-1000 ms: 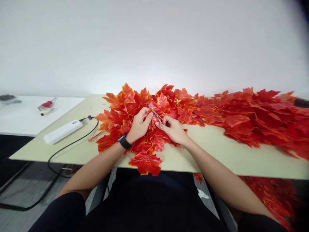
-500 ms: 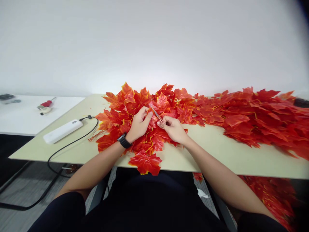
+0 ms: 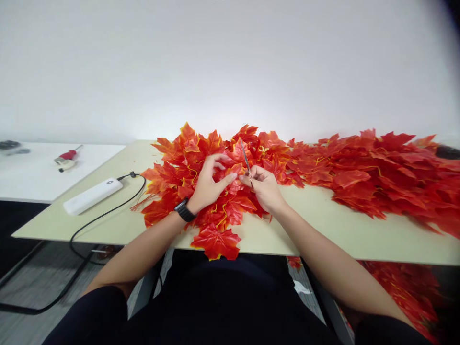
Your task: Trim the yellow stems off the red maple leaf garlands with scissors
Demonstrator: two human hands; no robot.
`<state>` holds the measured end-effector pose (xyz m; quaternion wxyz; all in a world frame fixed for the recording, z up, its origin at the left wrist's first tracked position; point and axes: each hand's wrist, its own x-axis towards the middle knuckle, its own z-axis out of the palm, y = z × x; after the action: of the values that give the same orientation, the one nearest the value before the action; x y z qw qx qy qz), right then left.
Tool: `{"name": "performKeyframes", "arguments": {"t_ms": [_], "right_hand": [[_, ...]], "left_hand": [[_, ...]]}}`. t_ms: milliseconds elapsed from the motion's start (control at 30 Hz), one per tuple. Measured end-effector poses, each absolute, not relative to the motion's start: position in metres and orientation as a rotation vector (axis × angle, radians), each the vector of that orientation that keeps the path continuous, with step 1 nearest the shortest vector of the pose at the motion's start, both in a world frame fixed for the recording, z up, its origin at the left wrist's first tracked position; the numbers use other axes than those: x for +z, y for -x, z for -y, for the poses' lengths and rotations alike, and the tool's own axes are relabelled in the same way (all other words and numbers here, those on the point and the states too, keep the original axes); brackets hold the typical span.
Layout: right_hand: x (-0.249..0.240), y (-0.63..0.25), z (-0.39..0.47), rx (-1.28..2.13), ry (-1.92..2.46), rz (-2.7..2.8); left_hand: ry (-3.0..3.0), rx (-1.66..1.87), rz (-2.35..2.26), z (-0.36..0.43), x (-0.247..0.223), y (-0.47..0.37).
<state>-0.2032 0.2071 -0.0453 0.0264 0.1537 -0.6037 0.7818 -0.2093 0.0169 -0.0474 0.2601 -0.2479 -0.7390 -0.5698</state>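
Red-orange artificial maple leaves (image 3: 216, 241) with yellow stems lie heaped at the middle of the pale table. Over the heap, my right hand (image 3: 265, 188) is closed on a slim metal tool, apparently scissors (image 3: 246, 160), whose point is directed up and away from me. My left hand (image 3: 212, 183), below a black watch, has its fingers apart and its thumb stretched toward the right fingertips, touching or just above a leaf. Whether a thin stem lies under that thumb is too small to tell.
A white power bank (image 3: 93, 195) with a black cable (image 3: 108, 211) lies at the left of the pale table (image 3: 118, 235). More leaves (image 3: 395, 177) spread to the right. A red-and-white object (image 3: 67, 160) rests on the white table. Leaves (image 3: 402, 292) hang or lie below the table.
My right hand has shifted slightly right, and the tool in it has turned more upright. My left thumb now reaches further right, with the fingers more spread.
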Motion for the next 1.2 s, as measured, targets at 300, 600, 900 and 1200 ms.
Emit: {"name": "performKeyframes", "arguments": {"t_ms": [300, 600, 900, 1200], "right_hand": [[-0.046, 0.207, -0.210, 2.275, -0.471, 1.827], [-0.040, 0.202, -0.210, 2.168, -0.454, 1.856], [-0.039, 0.198, -0.218, 1.815, -0.686, 2.339], [-0.044, 0.208, -0.227, 1.591, -0.670, 2.509]], "left_hand": [[0.503, -1.746, 2.174, -0.005, -0.033, 0.211], [0.512, -1.890, 2.070, -0.004, -0.031, 0.210], [0.508, -1.924, 1.987, -0.007, -0.042, 0.218], [0.537, -1.866, 1.963, -0.002, -0.042, 0.222]]}}
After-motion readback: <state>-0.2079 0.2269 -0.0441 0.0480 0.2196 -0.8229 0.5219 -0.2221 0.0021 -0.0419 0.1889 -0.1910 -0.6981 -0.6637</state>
